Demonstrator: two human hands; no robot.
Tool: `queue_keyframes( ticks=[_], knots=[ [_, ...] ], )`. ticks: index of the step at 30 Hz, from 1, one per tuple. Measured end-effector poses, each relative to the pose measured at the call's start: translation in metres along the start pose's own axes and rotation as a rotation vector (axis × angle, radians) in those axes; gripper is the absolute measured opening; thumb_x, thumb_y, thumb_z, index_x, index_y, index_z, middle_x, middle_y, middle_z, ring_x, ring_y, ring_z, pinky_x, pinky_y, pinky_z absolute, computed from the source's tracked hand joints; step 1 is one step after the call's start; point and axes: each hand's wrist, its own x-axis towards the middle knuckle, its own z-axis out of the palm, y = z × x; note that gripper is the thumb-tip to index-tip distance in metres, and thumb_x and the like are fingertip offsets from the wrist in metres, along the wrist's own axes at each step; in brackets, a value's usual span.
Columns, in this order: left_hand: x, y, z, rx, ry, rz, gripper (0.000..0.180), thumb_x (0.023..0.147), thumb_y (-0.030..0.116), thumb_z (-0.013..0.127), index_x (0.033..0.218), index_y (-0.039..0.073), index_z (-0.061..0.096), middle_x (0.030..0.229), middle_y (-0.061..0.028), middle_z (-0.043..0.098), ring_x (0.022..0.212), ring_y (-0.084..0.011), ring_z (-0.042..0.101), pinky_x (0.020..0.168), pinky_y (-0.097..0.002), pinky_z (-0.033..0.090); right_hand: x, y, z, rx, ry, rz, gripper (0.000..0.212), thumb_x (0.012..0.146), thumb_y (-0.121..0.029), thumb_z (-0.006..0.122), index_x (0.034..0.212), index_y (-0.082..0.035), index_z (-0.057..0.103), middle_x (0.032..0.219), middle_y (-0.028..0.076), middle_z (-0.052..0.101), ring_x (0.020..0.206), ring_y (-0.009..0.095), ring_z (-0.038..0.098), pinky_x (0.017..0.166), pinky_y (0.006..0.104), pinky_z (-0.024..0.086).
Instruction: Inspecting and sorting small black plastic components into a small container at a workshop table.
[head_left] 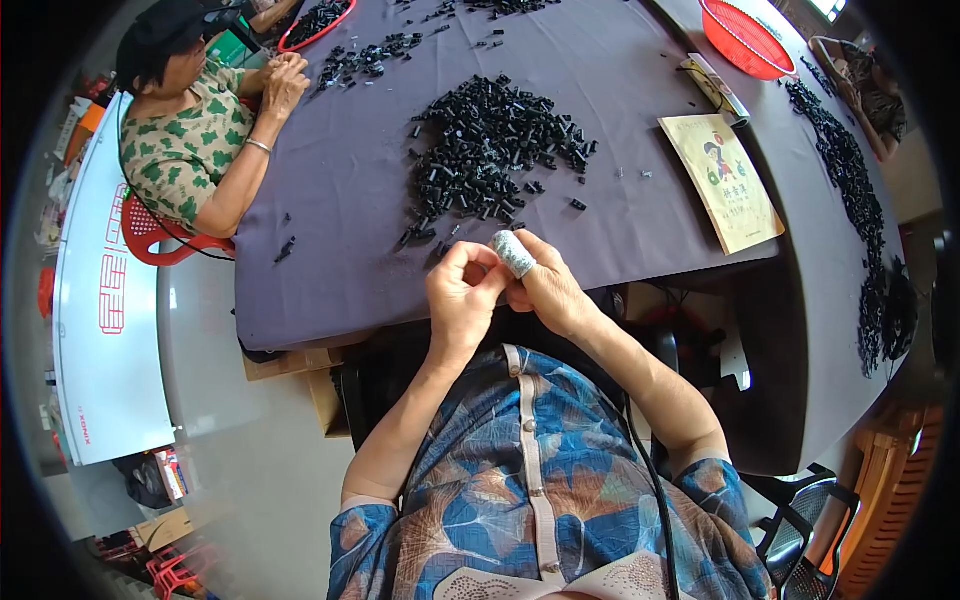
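Note:
Above the table's near edge, my left hand (460, 300) and my right hand (552, 290) meet with fingers pinched together. Whatever they hold is hidden by the fingers or too small to make out. A pale grey speckled wrap (513, 254) covers my right thumb. Just beyond my hands lies a big heap of small black tube-shaped pieces (490, 150) on the grey cloth-covered table (330, 240). A few loose black pieces (286, 249) lie off to the left, and one single piece (578, 204) sits right of the heap.
At the left a person (190, 150) sits working with both hands beside smaller black piles (365, 60). A yellow booklet (722, 180) lies at the right, with a red basket (745, 40) behind it. Another person (870, 95) sits far right, near a long strip of black pieces (855, 190).

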Motion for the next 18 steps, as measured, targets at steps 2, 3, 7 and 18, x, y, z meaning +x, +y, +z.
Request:
queue_keyframes(
  ticks=[2,3,7,18],
  knots=[
    [0.001,0.001,0.002,0.205,-0.04,0.09,0.008,0.083,-0.001,0.066,0.082,-0.001,0.058,0.081,-0.0023,0.061,0.063,-0.006,0.058,0.056,-0.0205,0.047,-0.001,-0.004,0.002,0.192,0.018,0.029,0.025,0.098,-0.031,0.047,0.095,-0.007,0.052,0.073,-0.001,0.048,0.053,0.005,0.036,0.045,0.02,0.027],
    [0.001,0.001,0.005,0.151,-0.053,0.144,0.008,0.084,-0.001,0.066,0.089,0.001,0.06,0.086,-0.0006,0.062,0.067,-0.0046,0.057,0.058,-0.0182,0.046,0.0,-0.01,0.004,0.246,0.054,0.063,0.024,0.099,-0.03,0.047,0.094,-0.007,0.053,0.074,0.0,0.048,0.054,0.005,0.036,0.045,0.0201,0.028],
    [-0.002,0.006,0.01,-0.279,-0.085,0.009,0.008,0.085,0.0,0.066,0.091,0.001,0.061,0.091,-0.0001,0.061,0.065,-0.0043,0.055,0.058,-0.0181,0.045,0.004,-0.008,-0.011,0.389,0.032,0.084,0.017,0.097,-0.017,0.047,0.102,-0.005,0.057,0.075,-0.002,0.052,0.053,0.004,0.039,0.045,0.0202,0.032],
    [0.011,0.002,-0.052,0.173,0.152,0.118,0.005,0.086,0.008,0.066,0.087,0.003,0.063,0.069,0.0038,0.057,0.06,-0.0027,0.048,0.055,-0.018,0.04,0.005,-0.063,-0.082,-0.387,0.477,-0.234,0.026,0.085,-0.002,0.045,0.099,-0.006,0.066,0.086,-0.001,0.06,0.066,0.005,0.045,0.057,0.0197,0.037]
  ],
)
